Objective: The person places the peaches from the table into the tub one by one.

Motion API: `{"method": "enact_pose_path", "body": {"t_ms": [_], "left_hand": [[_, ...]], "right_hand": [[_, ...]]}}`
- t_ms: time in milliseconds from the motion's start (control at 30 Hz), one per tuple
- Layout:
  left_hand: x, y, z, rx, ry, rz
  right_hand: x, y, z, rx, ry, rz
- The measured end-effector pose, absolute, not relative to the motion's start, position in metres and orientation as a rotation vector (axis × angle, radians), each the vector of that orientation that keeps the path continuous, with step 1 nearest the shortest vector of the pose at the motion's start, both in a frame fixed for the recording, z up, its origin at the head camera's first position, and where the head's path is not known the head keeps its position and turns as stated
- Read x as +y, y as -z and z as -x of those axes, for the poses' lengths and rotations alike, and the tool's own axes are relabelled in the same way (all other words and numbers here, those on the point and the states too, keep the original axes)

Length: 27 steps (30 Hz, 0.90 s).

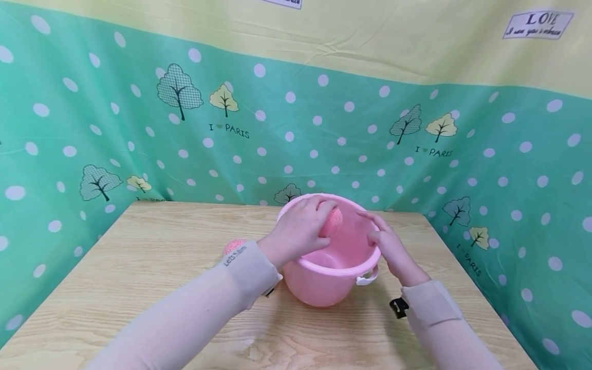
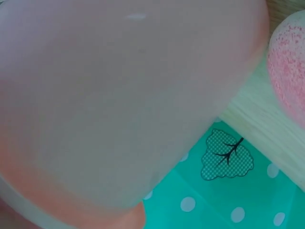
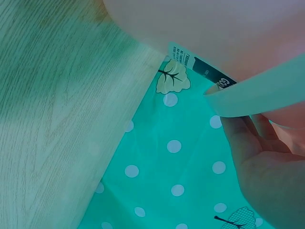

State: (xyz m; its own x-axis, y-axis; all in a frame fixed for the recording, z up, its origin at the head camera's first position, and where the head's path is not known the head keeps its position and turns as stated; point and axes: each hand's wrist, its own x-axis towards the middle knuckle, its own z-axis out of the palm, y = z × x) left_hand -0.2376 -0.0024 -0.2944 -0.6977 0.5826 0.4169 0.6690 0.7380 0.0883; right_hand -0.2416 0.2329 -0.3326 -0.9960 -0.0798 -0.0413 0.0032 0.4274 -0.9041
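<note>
A pink plastic bucket (image 1: 319, 288) stands on the table, its mouth tilted toward me. My left hand (image 1: 300, 223) reaches over the left of its rim and grips a pink speckled ball (image 1: 334, 221) inside the mouth. At the bucket's right side, my right hand (image 1: 388, 244) holds the rim, index finger stretched over the edge. In the right wrist view this hand (image 3: 271, 176) shows beside the bucket's handle (image 3: 262, 98). A second pink speckled ball (image 1: 235, 245) lies on the table left of the bucket, partly hidden by my left wrist; the left wrist view shows this ball (image 2: 290, 67) too.
The wood-grain table (image 1: 152, 257) runs back to a green and yellow curtain (image 1: 287, 118) with white dots and printed trees, which closes in the back and both sides. A label (image 3: 205, 67) is stuck on the bucket's outer wall.
</note>
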Motion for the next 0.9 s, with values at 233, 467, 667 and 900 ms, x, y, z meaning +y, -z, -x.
{"method": "enact_pose_path", "body": {"t_ms": [233,467,667,900], "left_hand": [[0.0005,0.2947,0.2389,-2.672,0.370,0.976],[0.0018,0.2968,0.2385,-2.688,0.376,0.982],[0.0020,0.2977,0.2383,-2.693,0.359,0.983],[0.0015,0.2974,0.2398,-2.695,0.380,1.001]], "right_hand": [[0.2319,0.3321,0.2413,2.586,1.643,0.070],[0.2313,0.3313,0.2393,2.564,1.663,0.071],[0.2324,0.3335,0.2408,2.571,1.655,0.070],[0.2331,0.3335,0.2412,2.582,1.647,0.067]]}}
